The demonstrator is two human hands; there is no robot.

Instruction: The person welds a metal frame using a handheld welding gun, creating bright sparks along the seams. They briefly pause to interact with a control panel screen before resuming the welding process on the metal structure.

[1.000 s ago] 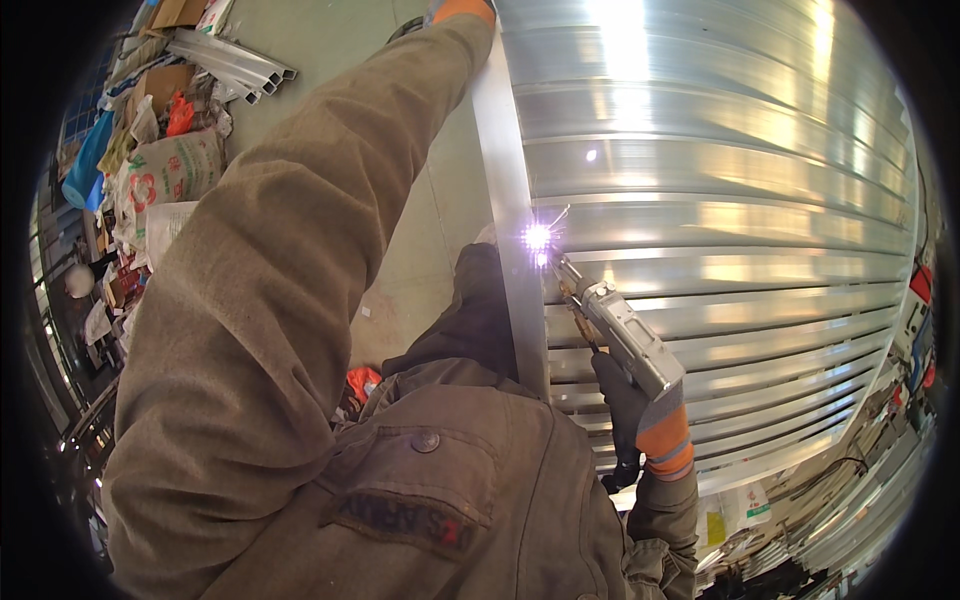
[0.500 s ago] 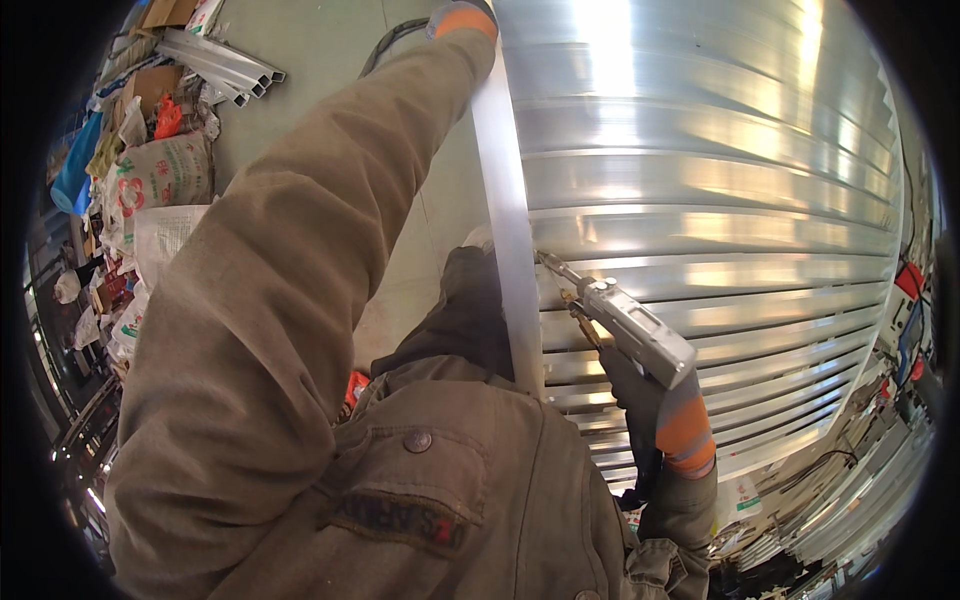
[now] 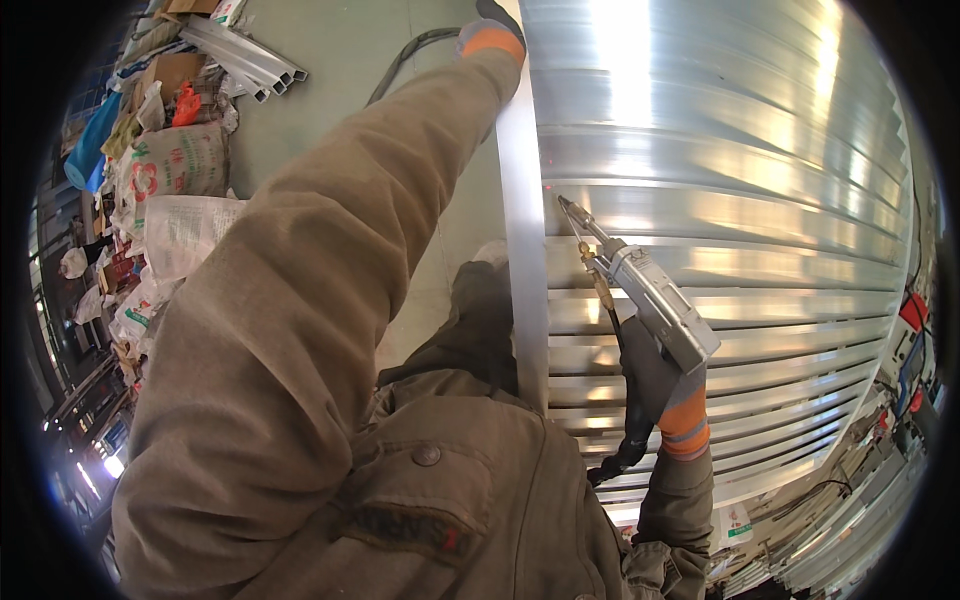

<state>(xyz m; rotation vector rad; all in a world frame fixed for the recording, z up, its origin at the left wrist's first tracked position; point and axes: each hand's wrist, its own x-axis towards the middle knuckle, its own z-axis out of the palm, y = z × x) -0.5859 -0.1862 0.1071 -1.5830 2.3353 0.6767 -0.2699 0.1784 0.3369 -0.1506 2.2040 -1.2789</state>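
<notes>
In a grey and orange glove, my right hand [image 3: 650, 370] is wrapped round the grip of a handheld laser welding gun [image 3: 660, 305]. A black hose trails from it. The gun's narrow tip [image 3: 565, 203] points at the seam where silver metal slats [image 3: 690, 215] meet a long flat metal bar [image 3: 522, 190]. Small red light dots show on the slats just beyond the tip. At the upper edge my gloved left hand [image 3: 493, 30] rests at the bar's far part, its fingers partly hidden and cut off by the picture's rim.
On the left floor lie square metal tubes [image 3: 245, 55], printed sacks [image 3: 175, 165], a blue sheet [image 3: 95, 145] and other clutter. A dark cable [image 3: 410, 50] runs to near my left hand. Long metal strips [image 3: 840, 540] are stacked at lower right, with a red item [image 3: 913, 311] above.
The welding gun in my right hand has moved farther up along the bar, its tip now at a farther slat. My left hand stays at the bar's far part. The view has shifted slightly.
</notes>
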